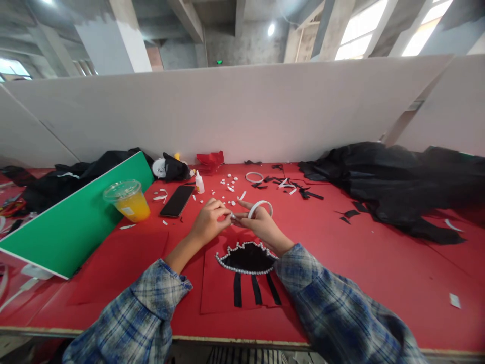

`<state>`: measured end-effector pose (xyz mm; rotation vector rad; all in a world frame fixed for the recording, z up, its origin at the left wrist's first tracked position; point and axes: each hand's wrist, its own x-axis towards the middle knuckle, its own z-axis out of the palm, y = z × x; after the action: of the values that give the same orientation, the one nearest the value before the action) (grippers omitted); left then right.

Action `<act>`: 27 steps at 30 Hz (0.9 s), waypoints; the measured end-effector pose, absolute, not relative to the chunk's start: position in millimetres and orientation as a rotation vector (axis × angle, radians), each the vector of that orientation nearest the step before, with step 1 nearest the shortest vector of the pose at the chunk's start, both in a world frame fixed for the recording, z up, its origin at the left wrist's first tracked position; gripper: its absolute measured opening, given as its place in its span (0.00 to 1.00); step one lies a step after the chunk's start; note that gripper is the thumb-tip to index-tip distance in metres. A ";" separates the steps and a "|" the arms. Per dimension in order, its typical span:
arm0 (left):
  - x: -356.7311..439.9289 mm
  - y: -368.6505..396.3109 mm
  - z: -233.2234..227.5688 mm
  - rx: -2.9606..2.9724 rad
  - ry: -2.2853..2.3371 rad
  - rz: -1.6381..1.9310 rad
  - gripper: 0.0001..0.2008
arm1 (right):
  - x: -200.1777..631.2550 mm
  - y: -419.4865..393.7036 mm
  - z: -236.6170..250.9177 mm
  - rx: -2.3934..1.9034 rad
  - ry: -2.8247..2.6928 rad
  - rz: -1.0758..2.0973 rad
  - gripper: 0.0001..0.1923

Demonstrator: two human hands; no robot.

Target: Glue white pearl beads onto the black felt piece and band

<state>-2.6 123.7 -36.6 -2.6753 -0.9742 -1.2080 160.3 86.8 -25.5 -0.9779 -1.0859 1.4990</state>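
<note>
Red surface point(341, 263), green board point(76, 222), orange drink in a clear cup point(129, 201), black phone point(177, 200), blue plaid sleeves point(333, 313), white ring point(259, 207).

Both hands meet over the red counter point(379, 263): the left hand point(207, 221) pinches one end of a white strip point(260, 205), and the right hand point(261, 226) holds it curled into a loop, index finger sticking out. Right under them sits a red sheet with a black shape edged in pearl beads point(246, 259) and three black strips below it. Further back there's a black phone point(177, 200), a small glue bottle point(199, 182), a cup of orange drink point(129, 200) next to a green board point(76, 222), scattered white bits, and a heap of black fabric point(397, 187) off to the right. Plaid sleeves on both arms.
</note>
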 end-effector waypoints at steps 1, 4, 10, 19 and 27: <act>-2.4 124.8 -37.6 -2.696 -1.023 -1.279 0.05 | 160.3 86.2 -24.9 -0.966 -1.068 1.509 0.30; -2.6 128.1 -39.1 -2.783 -1.225 -1.447 0.04 | 160.6 84.7 -22.9 -0.922 -1.036 1.539 0.29; -2.1 126.9 -33.0 -2.937 -1.556 -1.691 0.08 | 162.7 84.8 -21.4 -0.873 -1.035 1.555 0.30; 0.7 130.4 -36.5 -2.680 -2.093 -2.328 0.12 | 164.4 89.6 -27.5 -0.913 -0.976 1.568 0.28; -5.4 134.4 -31.8 -2.449 -2.247 -2.657 0.15 | 166.4 90.9 -29.8 -0.915 -0.956 1.556 0.25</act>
<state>-5.4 134.4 -31.8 -2.4491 -2.2470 -2.6573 166.4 90.9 -29.8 -0.9146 -0.9562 1.5558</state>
